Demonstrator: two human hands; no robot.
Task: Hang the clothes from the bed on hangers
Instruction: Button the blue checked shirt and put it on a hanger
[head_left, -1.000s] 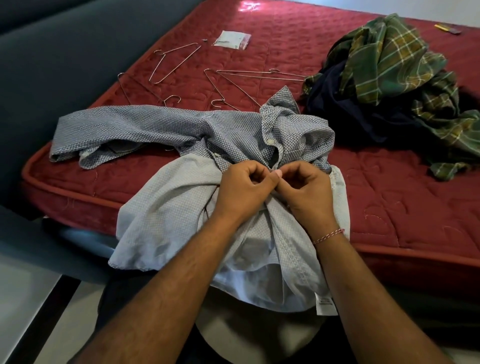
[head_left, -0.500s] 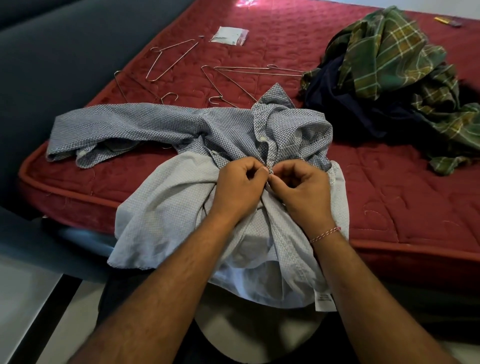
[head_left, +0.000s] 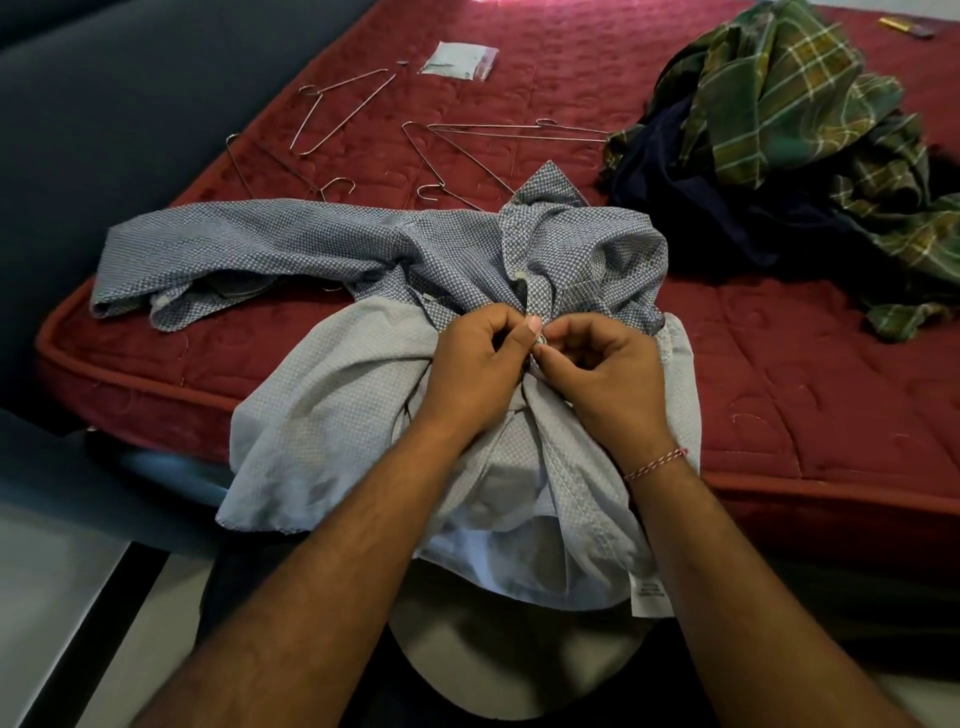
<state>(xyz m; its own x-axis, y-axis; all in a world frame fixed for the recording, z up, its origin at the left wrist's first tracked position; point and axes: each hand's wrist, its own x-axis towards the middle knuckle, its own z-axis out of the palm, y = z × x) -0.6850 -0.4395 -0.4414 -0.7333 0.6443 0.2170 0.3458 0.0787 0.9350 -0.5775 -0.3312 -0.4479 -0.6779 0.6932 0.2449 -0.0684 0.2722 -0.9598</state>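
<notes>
Both hands' fingers (head_left: 535, 332) have seemingly worked slightly up the shirt (head_left: 467, 249) front.

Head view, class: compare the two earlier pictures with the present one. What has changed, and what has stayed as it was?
Very little. Both hands, the left hand and the right hand, keep pinching the front edges of the blue shirt where their fingertips meet, shifting only slightly. Nothing was picked up or let go. The wire hangers, the plaid clothes pile and the red mattress lie as before.
</notes>
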